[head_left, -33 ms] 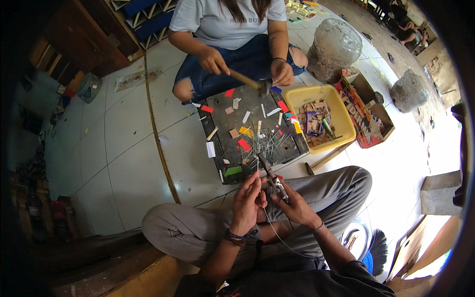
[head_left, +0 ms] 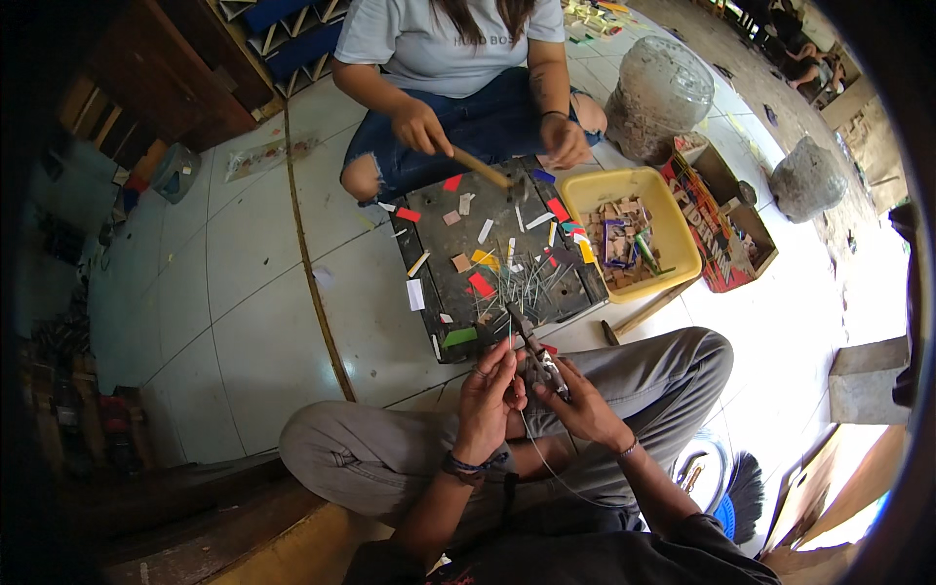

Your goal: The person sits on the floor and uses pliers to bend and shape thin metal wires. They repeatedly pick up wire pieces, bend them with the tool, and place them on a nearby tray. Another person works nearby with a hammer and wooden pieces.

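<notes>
My left hand (head_left: 487, 400) pinches a thin wire (head_left: 548, 466) between thumb and fingers, its short end pointing up. The rest of the wire curves down across my lap toward the right. My right hand (head_left: 585, 408) is wrapped round the handles of a pair of pliers (head_left: 531, 343), whose jaws are beside the wire's upper end. Just beyond lies a low black work table (head_left: 439, 292). Cut wire pieces (head_left: 526, 283) are scattered on it, with small red, white, yellow and green chips. Whether the jaws touch the wire I cannot tell.
Across the table a seated person holds a hammer (head_left: 480, 166) over the far edge. A yellow basin (head_left: 682, 273) of small brown pieces stands at the right, beside an open carton (head_left: 717, 244). Another hammer (head_left: 648, 317) lies on the floor. Large plastic bottles (head_left: 661, 97) stand behind.
The other person's hammer has come down onto the table's far edge, and their other hand has shifted a little. My hands, the wire and the pliers look nearly the same.
</notes>
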Demonstrator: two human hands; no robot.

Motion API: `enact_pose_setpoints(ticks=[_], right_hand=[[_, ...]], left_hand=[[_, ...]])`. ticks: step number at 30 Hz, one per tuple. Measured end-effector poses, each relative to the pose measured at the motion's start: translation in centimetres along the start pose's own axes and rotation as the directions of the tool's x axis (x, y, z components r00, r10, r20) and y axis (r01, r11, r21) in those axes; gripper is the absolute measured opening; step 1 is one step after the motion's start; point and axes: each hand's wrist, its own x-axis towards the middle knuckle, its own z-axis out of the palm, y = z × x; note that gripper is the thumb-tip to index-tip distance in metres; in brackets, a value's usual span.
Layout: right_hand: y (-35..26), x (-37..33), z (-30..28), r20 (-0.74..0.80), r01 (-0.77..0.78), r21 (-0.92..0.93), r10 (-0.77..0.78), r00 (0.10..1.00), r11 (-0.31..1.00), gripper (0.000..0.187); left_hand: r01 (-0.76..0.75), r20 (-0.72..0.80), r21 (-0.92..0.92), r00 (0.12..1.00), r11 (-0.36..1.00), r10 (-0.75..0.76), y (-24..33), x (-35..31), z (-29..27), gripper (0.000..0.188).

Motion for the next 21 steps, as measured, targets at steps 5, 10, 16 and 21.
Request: enact_pose_setpoints(ticks=[5, 10, 16, 21], right_hand=[[1.11, 0.06, 0.32, -0.016, 0.021, -0.048, -0.022, 1.0, 0.999, 0.045], [1.05, 0.08, 0.46, -0.01, -0.014, -0.079, 0.014, 1.0, 0.997, 0.046], [0.95, -0.03, 0.59, -0.035, 0.016, -0.1, -0.019, 0.999, 0.995, 0.047], [1.05, 0.03, 0.6, -0.058, 0.117, -0.211, -0.132, 0.99, 0.97, 0.058]], left_hand=[[-0.04, -0.019, 0.051, 0.999, 0.998, 0.041, -0.14, -0.05, 0.15, 0.034], [-0.086, -0.024, 0.076, 0.996, 0.993, 0.088, -0.32, 0.0, 0.04, 0.033], [-0.179, -0.032, 0.151, 0.982, 0.972, 0.185, -0.64, -0.02, 0.03, 0.035], [-0.204, -0.029, 0.187, 0.977, 0.961, 0.213, -0.71, 0.09, -0.07, 0.034]])
